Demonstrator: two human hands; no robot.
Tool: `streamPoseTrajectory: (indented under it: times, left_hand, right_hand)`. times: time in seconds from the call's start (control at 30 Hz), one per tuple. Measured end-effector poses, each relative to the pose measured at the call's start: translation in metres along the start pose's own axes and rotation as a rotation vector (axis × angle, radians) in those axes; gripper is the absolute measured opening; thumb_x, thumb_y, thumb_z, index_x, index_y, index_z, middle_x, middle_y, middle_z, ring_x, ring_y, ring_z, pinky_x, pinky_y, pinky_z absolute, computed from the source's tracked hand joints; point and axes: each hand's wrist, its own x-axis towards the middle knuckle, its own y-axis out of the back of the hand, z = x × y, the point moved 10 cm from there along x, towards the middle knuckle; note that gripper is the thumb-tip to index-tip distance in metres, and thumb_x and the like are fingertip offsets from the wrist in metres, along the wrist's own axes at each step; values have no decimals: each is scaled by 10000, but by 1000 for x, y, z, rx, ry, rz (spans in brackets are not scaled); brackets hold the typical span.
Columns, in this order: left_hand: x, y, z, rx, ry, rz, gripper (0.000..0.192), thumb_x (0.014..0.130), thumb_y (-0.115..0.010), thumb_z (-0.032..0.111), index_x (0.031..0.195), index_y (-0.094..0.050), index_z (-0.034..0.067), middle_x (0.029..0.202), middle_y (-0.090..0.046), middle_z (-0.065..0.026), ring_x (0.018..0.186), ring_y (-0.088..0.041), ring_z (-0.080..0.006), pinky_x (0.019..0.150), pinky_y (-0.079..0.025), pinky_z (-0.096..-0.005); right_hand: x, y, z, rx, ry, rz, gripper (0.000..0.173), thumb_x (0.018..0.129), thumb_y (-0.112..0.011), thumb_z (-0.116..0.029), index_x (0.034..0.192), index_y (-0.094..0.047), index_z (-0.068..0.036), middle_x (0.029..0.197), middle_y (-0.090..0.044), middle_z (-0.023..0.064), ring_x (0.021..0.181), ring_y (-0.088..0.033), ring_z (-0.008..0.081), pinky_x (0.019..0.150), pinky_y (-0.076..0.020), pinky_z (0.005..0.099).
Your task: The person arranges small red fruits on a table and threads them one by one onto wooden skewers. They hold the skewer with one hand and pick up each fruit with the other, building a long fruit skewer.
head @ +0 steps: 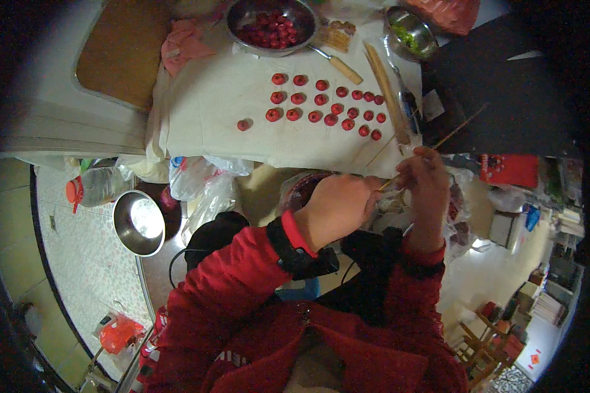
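Note:
Both hands are at the table's near right edge, around a thin wooden skewer [459, 128]. My right hand [425, 172] is closed on the skewer, which sticks out towards the upper right. My left hand [346, 199] pinches the skewer's lower end, its fingertips partly hidden behind the hand. Beyond them, rows of red hawthorn-like fruits [320, 99] lie on the white cloth [201, 98], and one fruit [243, 125] sits apart at the left. A bundle of wooden skewers [384, 83] lies right of the rows, with a loose skewer [381, 150] near the edge.
A handled pan [270, 42] of red fruits stands at the back, left of a steel bowl [410, 34] with green pieces. Plastic bags [211, 172] hang or lie below the table's front edge. A steel basin [138, 223] and a capped plastic jug [101, 186] stand at the left.

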Motion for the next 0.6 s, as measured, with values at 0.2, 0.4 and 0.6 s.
streamPoseTrajectory:
  times: [0.2,0.4,0.6]
  left_hand:
    - [-10,28,-56,190,76,-36,284,853,-588,251,1085,-629,93,914,-647,-189,829,-630,-381,722,-510,-469]
    - [-9,121,-156,442,396,523,282,878,-559,232,1105,-617,76,1093,-596,-181,885,-621,-379,765,-517,-453]
    - [-4,111,-189,567,491,446,277,901,-543,252,1117,-622,97,1099,-578,-160,888,-628,-363,737,-528,-452]
  right_hand:
    - [14,20,5,116,82,51,220,987,-449,-200,1036,-589,-37,729,-610,43,534,-519,95,504,-432,234]
    - [21,-2,10,91,90,-102,220,977,-433,-161,1046,-590,-21,698,-591,44,515,-470,69,485,-376,218]
    - [17,-17,3,62,99,-143,212,974,-435,-137,1045,-583,-4,688,-585,65,508,-454,60,477,-357,207]
